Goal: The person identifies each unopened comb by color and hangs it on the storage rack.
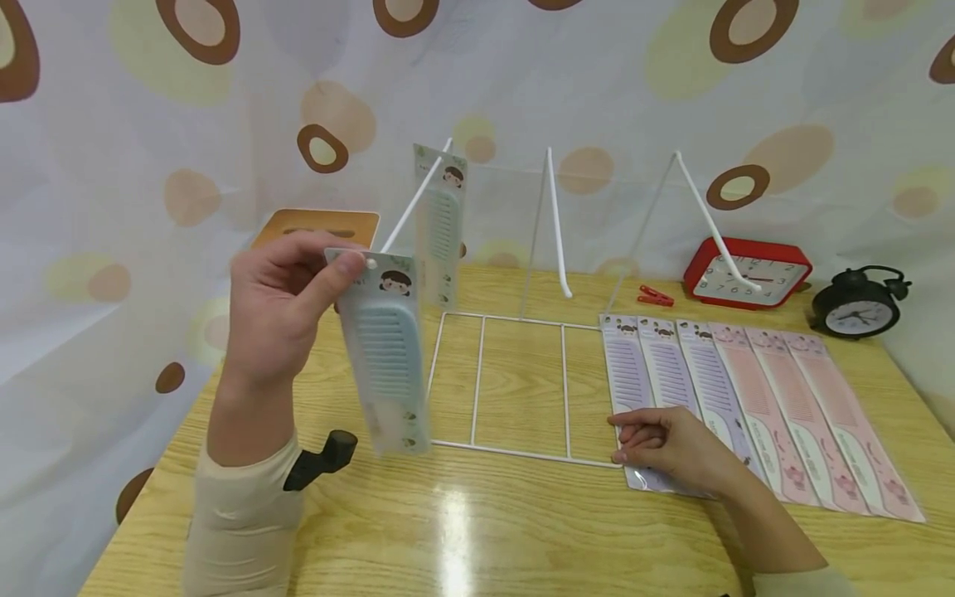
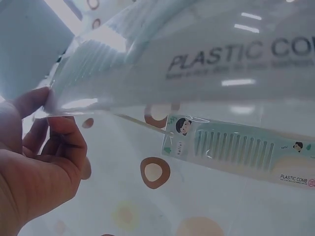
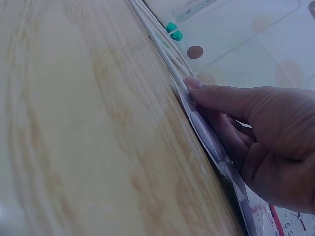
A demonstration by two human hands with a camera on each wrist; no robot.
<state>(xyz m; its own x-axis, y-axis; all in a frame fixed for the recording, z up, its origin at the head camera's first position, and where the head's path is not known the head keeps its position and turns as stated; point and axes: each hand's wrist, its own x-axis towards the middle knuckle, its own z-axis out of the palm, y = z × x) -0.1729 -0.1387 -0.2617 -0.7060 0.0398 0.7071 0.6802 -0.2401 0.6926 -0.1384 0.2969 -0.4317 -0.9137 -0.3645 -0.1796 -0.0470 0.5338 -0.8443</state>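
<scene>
My left hand pinches the top corner of a packaged pale-green plastic comb. The pack hangs upright at the front tip of the left hook of a white wire rack, the tip showing at its top. Another packaged green comb hangs farther back on that hook; the left wrist view also shows this comb. Low on the right, my right hand holds the rack's front right corner with thumb and finger. Its fingers lie over the lower end of a packaged purple comb, partly hiding it.
Purple packs and pink comb packs lie in a row on the wooden table. Behind them are a red clock, a black alarm clock and a red clothespin. The middle hook and right hook jut forward.
</scene>
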